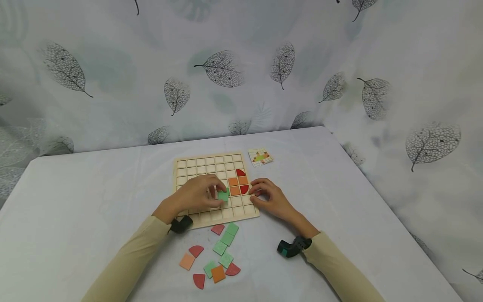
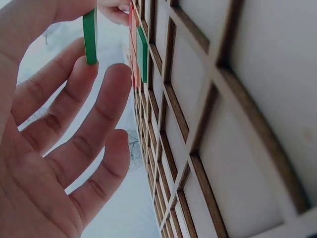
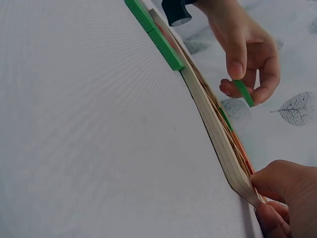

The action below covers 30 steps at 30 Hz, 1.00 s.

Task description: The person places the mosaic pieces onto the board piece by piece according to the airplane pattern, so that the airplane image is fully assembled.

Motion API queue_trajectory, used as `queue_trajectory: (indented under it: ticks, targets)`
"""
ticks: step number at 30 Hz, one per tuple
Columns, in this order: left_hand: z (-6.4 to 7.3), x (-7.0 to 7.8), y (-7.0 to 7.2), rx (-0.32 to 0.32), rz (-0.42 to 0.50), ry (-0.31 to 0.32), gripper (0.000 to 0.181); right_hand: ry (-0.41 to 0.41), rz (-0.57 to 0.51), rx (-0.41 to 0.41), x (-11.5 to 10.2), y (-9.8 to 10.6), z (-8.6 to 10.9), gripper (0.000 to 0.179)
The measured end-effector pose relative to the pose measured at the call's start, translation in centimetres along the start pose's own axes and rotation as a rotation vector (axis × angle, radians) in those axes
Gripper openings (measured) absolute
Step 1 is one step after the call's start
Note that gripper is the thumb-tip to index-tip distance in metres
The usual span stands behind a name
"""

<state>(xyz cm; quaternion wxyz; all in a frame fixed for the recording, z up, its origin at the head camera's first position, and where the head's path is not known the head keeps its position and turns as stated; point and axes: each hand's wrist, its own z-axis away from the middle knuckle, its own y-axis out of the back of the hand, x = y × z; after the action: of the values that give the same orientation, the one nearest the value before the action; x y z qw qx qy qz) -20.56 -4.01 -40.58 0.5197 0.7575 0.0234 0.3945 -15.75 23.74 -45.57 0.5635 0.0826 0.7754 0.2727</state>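
Note:
Above the wooden grid board [image 1: 190, 164], my left hand [image 1: 198, 192] pinches a green square tile [image 1: 223, 196] between thumb and fingers. The left wrist view shows that green tile [image 2: 89, 38] edge-on, clear of the board's surface. My right hand [image 1: 272, 199] grips the right edge of the board, thumb and fingers on its rim [image 3: 233, 181]. Set in the board near that edge are orange squares [image 1: 235, 191], red quarter-circles [image 1: 244, 189] and another green square [image 2: 142, 53], partly hidden by the left hand in the head view.
Loose green squares [image 1: 220, 247], red quarter-circles [image 1: 198, 281] and orange squares [image 1: 218, 274] lie on the white cloth in front of the board. A small pattern card [image 1: 260, 157] lies beyond the board's far right corner. Leaf-printed fabric [image 1: 222, 69] hangs behind the table.

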Motion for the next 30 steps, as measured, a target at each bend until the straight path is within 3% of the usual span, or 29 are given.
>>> queue_trajectory:
  ticks: [8, 15, 24, 30]
  targets:
    - [-0.4, -0.4, 0.2, -0.011, -0.003, 0.084, 0.026, 0.009, 0.004, -0.002, 0.0, 0.0, 0.1, 0.016]
    - [-0.9, -1.0, 0.0, 0.003, -0.011, 0.120, 0.025, 0.000, 0.007, 0.005, -0.1, 0.0, 0.1, 0.016]
    - [-1.8, -1.3, -0.1, 0.007, -0.026, 0.238, 0.026, 0.021, -0.001, 0.002, -3.7, 0.4, 0.2, 0.016]
    - [-2.2, -1.3, -0.2, 0.014, -0.036, 0.261, 0.022, 0.038, -0.018, 0.003, -4.0, 0.6, 0.3, 0.016]
